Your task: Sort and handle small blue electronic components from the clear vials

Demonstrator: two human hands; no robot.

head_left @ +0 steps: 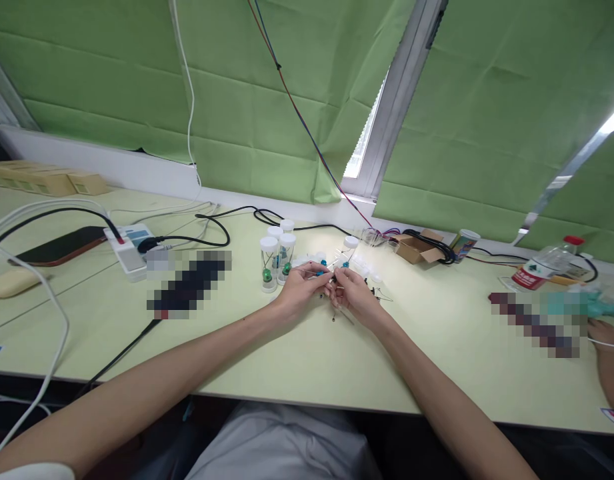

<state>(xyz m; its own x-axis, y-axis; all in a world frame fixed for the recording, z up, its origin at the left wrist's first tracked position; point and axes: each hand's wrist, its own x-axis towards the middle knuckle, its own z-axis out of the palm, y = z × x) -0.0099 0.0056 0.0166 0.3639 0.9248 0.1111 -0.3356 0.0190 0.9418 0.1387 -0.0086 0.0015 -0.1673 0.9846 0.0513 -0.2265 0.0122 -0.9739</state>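
My left hand (305, 283) and my right hand (355, 293) meet low over the table, fingertips pinched together. Between them is a small dark piece (333, 276), too small to name, with thin wire-like strands near it. Just left of my left hand stand several clear capped tubes (268, 264), with green and blue pieces and thin dark strips inside. Behind my right hand is another clear tube with a white cap (351, 241). Small blue pieces (323, 265) show behind my fingers. Dark thin-legged bits (375, 292) lie beside my right hand, partly hidden by it.
On the left are a power strip (129, 257), a phone (61, 245), a blurred dark object (189, 285) and loose cables. An open cardboard box (419, 248), a canister (465, 244) and a plastic bottle (547, 265) stand right. Another person's hand (607, 333) rests at the right edge.
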